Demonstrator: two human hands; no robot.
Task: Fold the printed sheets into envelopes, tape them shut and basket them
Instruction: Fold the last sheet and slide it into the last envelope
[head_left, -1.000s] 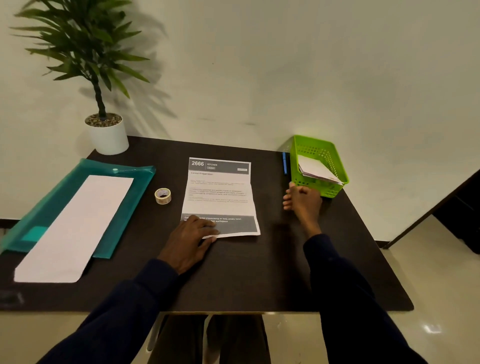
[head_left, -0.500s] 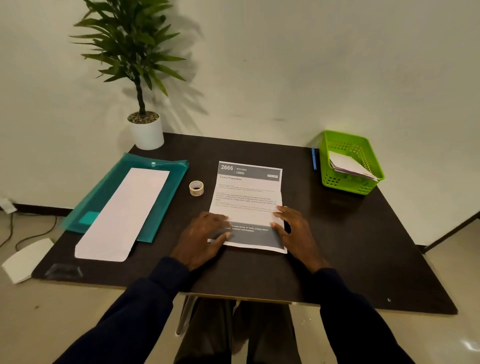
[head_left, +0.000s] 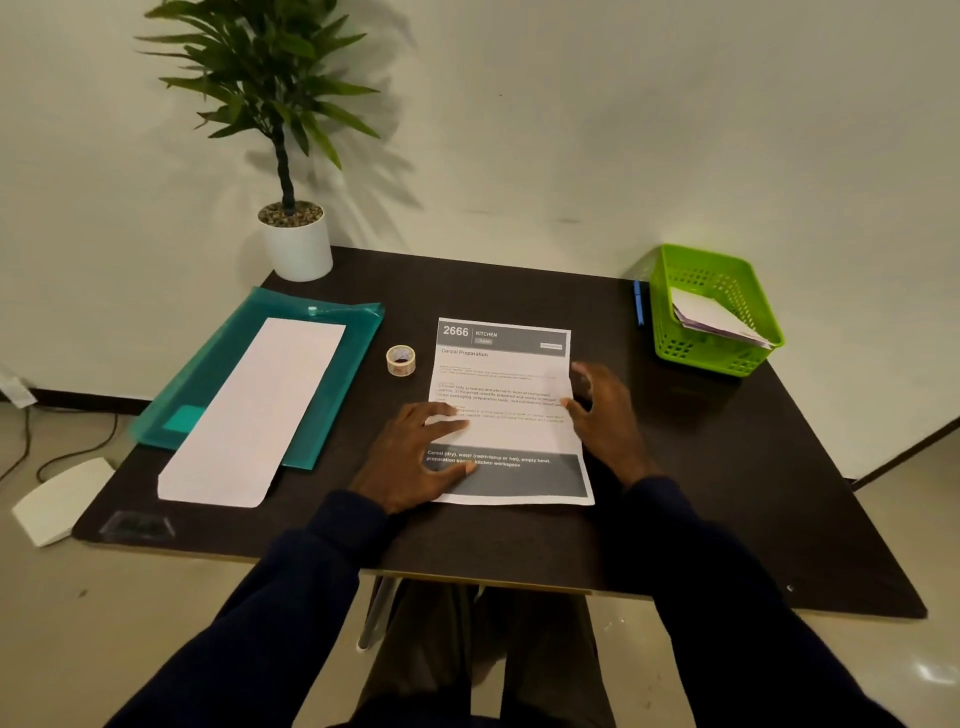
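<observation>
A printed sheet (head_left: 506, 374) headed "2666 KITCHEN" lies flat in the middle of the dark table (head_left: 727, 467). My left hand (head_left: 415, 457) rests flat on its lower left part, fingers spread. My right hand (head_left: 605, 415) lies along the sheet's right edge, fingers apart and touching the paper. A small tape roll (head_left: 401, 359) stands just left of the sheet. A green basket (head_left: 675, 332) at the far right holds folded envelopes (head_left: 711, 314). A long white envelope (head_left: 260, 410) lies on a teal folder (head_left: 353, 364) at the left.
A potted plant (head_left: 293, 244) stands at the table's back left corner. A blue pen (head_left: 638, 304) lies beside the basket's left wall. A white object (head_left: 57, 499) and cables lie on the floor at the left. The table's near edge is just before my knees.
My right hand came back from beside the basket to the sheet's right edge and slid up along it. My left hand spread further onto the sheet. The view shifted leftward.
</observation>
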